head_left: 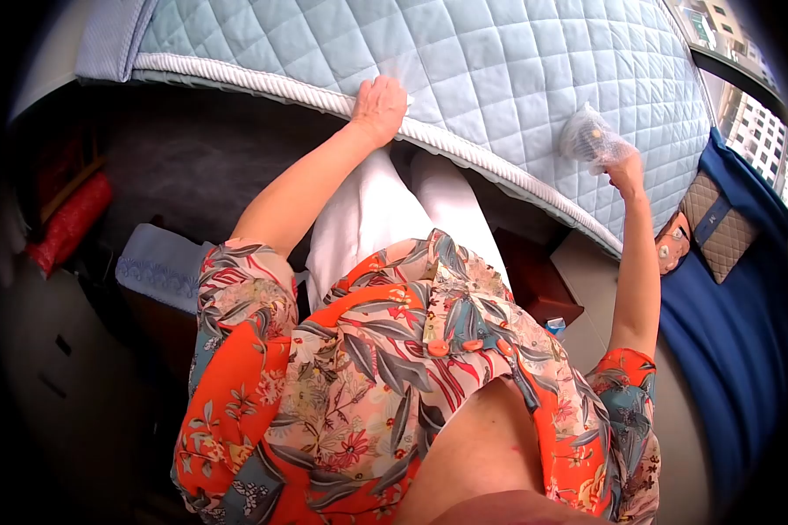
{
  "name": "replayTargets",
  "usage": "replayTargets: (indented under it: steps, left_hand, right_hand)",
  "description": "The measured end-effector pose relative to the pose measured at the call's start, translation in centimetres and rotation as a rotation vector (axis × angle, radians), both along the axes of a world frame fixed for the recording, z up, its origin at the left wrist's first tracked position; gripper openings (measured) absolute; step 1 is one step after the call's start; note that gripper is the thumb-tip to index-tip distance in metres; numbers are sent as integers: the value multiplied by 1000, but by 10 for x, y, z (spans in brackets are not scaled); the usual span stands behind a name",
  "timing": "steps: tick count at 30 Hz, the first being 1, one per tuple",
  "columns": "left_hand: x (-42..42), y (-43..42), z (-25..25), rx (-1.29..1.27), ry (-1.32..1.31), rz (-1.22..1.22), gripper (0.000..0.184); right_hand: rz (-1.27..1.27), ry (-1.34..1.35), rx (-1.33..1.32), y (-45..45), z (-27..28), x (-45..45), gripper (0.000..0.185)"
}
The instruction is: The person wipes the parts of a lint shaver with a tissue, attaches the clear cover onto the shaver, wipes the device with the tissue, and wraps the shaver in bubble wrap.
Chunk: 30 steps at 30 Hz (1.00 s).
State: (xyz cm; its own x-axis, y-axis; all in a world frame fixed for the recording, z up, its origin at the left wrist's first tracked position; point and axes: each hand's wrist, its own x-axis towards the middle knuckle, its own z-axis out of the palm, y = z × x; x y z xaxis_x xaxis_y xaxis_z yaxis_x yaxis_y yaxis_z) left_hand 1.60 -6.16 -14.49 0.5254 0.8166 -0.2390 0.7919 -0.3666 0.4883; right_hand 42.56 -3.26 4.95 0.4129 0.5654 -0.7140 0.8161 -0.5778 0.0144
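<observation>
A light blue quilted bedspread with a ribbed white border covers the bed in front of me. My left hand is closed in a fist at this border, gripping the edge; a small bit of white shows beside its fingers. Over the right part of the bedspread, my right hand is wrapped round the end of a round-headed object in clear plastic. Its plastic cover is crinkled and hides its exact kind. Whether the head touches the fabric I cannot tell.
Blue fabric hangs at the right, with a brown quilted cushion on it. A window is at the upper right. On the left are a grey-blue cloth and a red bundle. A dark red wooden piece stands below the bed edge.
</observation>
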Motion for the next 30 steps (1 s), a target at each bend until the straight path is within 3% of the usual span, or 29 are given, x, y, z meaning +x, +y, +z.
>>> replayTargets:
  steps: [4, 7, 12, 15, 19, 22, 27, 30]
  left_hand:
    - [-20, -31, 24, -150, 37, -126, 11]
    - [-8, 1, 23, -203, -133, -5, 11]
    - [50, 110, 24, 103, -170, 267, 10]
    - [74, 78, 0, 245, -179, 181, 8]
    - [56, -42, 18, 49, -341, -125, 4]
    - [27, -75, 38, -242, -374, -7, 7]
    - [-37, -68, 15, -462, -448, 590, 21]
    - [-40, -40, 33, -163, -287, 563, 22]
  right_hand:
    - [140, 0, 120, -10, -8, 18, 26]
    - [102, 8, 133, -12, -6, 24, 26]
    - [16, -23, 112, -3, 15, 17, 25]
    - [67, -32, 126, -1, 11, 18, 24]
    - [94, 25, 156, -5, 6, 25, 24]
    - [60, 50, 114, -4, 7, 19, 25]
    - [-4, 61, 104, 1, 13, -8, 25]
    - [-40, 75, 108, 1, 7, -4, 27]
